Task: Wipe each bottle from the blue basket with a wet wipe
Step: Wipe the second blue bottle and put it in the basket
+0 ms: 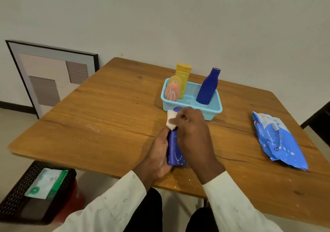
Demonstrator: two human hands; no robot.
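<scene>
Three bottles stand in the blue basket (192, 107); just in front of it, the left hand (158, 155) has its fingers wrapped round a fourth blue bottle (174, 149) while the right hand (192, 131) pinches the wet wipe (171, 120) against its neck. A wet bottle is slippery — hard rubbing might twist it loose onto the surface (107, 115).

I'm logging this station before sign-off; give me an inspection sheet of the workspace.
Surface: wooden table, white specks near the front edge.
Job's things: blue basket holds a yellow bottle, pink bottle and dark blue bottle; wipes pack lies at right.
Clutter: nothing seen.
Hands: left hand holds a purple bottle; right hand presses a wet wipe on it.
Cables: nothing seen.
Surroundings: framed picture, black crate.
</scene>
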